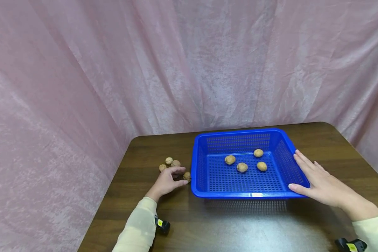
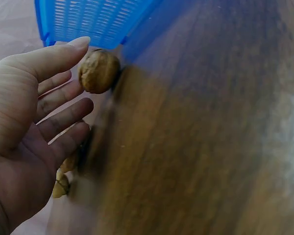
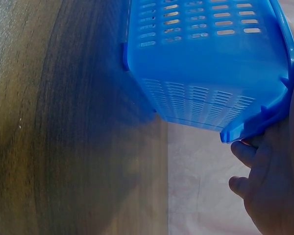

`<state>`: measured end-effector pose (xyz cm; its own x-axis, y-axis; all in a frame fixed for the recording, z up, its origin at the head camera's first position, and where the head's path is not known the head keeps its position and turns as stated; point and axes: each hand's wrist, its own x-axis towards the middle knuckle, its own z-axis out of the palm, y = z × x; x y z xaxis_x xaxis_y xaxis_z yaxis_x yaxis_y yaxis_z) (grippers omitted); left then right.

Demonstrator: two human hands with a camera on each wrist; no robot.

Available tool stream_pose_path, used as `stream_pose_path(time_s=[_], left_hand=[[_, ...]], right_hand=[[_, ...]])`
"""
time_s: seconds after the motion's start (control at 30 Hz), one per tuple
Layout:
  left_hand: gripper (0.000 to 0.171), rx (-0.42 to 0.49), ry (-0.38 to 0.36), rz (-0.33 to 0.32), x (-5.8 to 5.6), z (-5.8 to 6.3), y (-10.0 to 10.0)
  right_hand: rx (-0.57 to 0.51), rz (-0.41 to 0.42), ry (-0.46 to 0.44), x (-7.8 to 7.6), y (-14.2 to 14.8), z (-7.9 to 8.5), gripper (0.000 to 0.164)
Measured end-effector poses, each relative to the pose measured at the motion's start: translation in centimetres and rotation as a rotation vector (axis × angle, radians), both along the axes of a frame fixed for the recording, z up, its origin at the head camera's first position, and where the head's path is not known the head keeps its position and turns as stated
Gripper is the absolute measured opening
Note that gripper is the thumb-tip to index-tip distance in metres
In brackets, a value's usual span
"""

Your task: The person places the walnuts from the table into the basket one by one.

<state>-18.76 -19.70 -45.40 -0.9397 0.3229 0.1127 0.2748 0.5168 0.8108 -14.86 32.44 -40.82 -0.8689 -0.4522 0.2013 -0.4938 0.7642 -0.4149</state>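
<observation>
My left hand (image 1: 167,182) reaches around a walnut (image 1: 187,176) beside the left side of a blue plastic basket (image 1: 249,195). In the left wrist view, the thumb and fingers are spread, with the walnut (image 2: 99,71) just past their tips. More walnuts (image 1: 175,163) lie on the table behind this hand, partly hidden by it. My right hand (image 1: 326,185) rests on the basket's right rim, fingers extended along it and thumb over the front corner. Inside the basket, several walnuts (image 1: 242,167) sit apart on the mesh floor.
The brown wooden table (image 1: 233,231) carries the basket near its back edge. A pink curtain (image 1: 189,70) hangs behind and along the left side. Perforated basket walls (image 3: 206,54) rise from the table in the right wrist view.
</observation>
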Motion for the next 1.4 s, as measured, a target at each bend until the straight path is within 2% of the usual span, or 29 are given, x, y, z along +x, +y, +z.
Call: stream_pose_path(time_s=[0.07,0.17,0.43,0.67,1.07,1.4], left_hand=[[0.047,-0.022,0.011,0.006,-0.3,-0.6,0.0],[0.052,-0.065,0.031,0.024,-1.0,-2.3,-0.3],[0.053,-0.105,0.052,0.025,-1.5,-2.9,0.4],[0.051,-0.160,0.049,0.053,-1.6,-3.5,0.5],[0.046,-0.142,0.056,0.040,-1.6,-3.6,0.3],[0.046,-0.138,0.031,0.056,-1.1,-2.7,-0.3]], right_hand=[[0.000,0.002,0.001,0.0,0.0,0.0,0.093],[0.001,0.002,0.004,0.0,0.0,0.0,0.093],[0.003,-0.005,-0.002,0.0,0.0,-0.1,0.093],[0.001,-0.008,-0.012,0.0,-0.1,-0.2,0.093],[0.005,-0.009,-0.010,0.0,0.0,-0.1,0.093],[0.008,-0.010,-0.008,0.2,-0.1,0.0,0.093]])
